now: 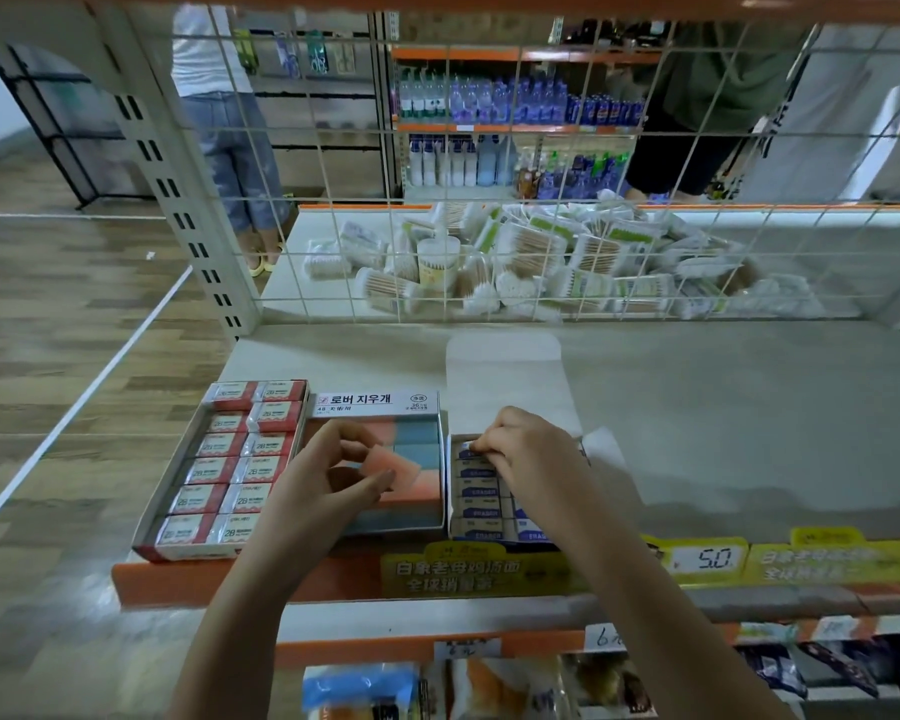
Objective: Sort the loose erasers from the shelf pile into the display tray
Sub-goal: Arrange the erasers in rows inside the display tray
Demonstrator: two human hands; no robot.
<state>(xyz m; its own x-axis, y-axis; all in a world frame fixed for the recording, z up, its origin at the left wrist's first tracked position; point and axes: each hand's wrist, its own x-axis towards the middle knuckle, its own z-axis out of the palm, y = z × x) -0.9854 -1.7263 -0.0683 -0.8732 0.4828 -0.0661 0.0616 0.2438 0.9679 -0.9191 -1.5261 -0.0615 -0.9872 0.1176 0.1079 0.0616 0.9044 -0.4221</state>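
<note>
Three eraser boxes stand side by side at the shelf's front edge. My left hand (328,475) pinches a pink eraser (390,467) above the middle tray (440,478), which holds pink and blue erasers. My right hand (528,449) has its fingers curled on a blue-and-white wrapped eraser (464,449) at the far end of the right tray (479,511), whose white lid stands open behind it. The left tray (230,470) is filled with red-and-white 2B erasers.
A wire grid (489,226) closes the back of the shelf; behind it lies a heap of cotton-swab packs (541,262). Grey shelf surface (749,423) stretches right of the trays. Price tags (707,558) line the front edge. Two people stand in the aisle beyond.
</note>
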